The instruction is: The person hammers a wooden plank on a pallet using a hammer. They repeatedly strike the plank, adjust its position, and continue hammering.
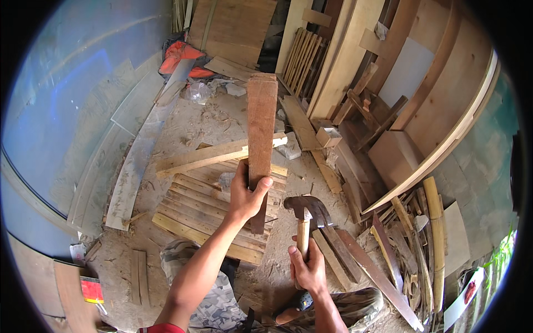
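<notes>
My left hand [247,194] is wrapped round a reddish-brown wooden board [261,119], held upright in front of me. A thin dark spike, like a nail, juts from the board's right side near its lower end. Closed round the wooden handle of a claw hammer [308,211] is my right hand [308,271]. The hammer's dark metal head is up, just right of the board's lower end and apart from it. Behind the board lies a low slatted wooden platform [191,208], with a pale timber beam [202,160] across its far side.
Loose planks [334,252] lie to the right, beside a heap of scrap wood and bamboo [434,238]. A large wooden frame [438,177] leans at the right. Metal sheets [130,177] line the left wall. An orange and dark cloth bundle [180,55] lies at the back.
</notes>
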### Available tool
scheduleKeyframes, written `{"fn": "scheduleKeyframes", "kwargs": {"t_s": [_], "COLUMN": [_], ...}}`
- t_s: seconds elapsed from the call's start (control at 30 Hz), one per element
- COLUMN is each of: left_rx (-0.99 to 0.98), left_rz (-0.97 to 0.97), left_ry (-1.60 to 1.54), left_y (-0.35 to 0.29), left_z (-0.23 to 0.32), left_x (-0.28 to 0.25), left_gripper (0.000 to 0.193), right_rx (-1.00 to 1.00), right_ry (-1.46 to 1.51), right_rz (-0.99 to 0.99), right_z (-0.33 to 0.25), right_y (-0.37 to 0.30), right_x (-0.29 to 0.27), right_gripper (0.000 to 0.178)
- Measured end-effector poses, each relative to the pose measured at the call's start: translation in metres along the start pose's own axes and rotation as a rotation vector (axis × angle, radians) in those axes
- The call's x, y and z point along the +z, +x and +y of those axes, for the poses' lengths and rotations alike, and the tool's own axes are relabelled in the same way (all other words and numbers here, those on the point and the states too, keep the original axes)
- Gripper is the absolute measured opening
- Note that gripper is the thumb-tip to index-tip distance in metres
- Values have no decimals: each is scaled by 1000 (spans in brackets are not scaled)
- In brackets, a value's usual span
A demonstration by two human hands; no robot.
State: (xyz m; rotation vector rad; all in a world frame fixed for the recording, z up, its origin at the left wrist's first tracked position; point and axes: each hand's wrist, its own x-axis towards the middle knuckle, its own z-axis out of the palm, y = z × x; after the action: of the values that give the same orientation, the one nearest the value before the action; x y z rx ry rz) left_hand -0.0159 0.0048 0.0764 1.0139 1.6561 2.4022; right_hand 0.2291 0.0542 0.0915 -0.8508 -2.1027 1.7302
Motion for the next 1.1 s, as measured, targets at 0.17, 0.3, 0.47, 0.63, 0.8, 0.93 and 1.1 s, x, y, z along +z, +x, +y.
{"fn": "scheduleKeyframes", "kwargs": {"t_s": [0.17, 0.3, 0.47, 0.63, 0.8, 0.93, 1.1], "left_rx": [-15, 128, 91, 72, 103, 86, 81], "left_rz": [-87, -18, 46, -68, 2, -49, -6], "left_ry": [5, 95, -42, 60, -61, -119, -2], "left_y": [-9, -10, -3, -6, -5, -11, -7], "left_z": [7, 1, 0, -3, 1, 8, 1], "left_x": [14, 9, 9, 13, 8, 8, 13], "left_gripper": [81, 83, 76, 80, 76, 74, 70], "right_rx": [135, 157, -36, 154, 2, 170, 46], "right_ry": [-285, -255, -118, -386, -260, -298, -297], "right_rz": [-63, -29, 103, -168, 60, -89, 9], "right_z": [13, -32, 16, -40, -22, -6, -34], "right_y": [13, 9, 13, 20, 13, 27, 8], "right_x": [-10, -10, 2, -3, 2, 0, -1], "right_gripper": [40, 38, 30, 38, 41, 39, 38]}}
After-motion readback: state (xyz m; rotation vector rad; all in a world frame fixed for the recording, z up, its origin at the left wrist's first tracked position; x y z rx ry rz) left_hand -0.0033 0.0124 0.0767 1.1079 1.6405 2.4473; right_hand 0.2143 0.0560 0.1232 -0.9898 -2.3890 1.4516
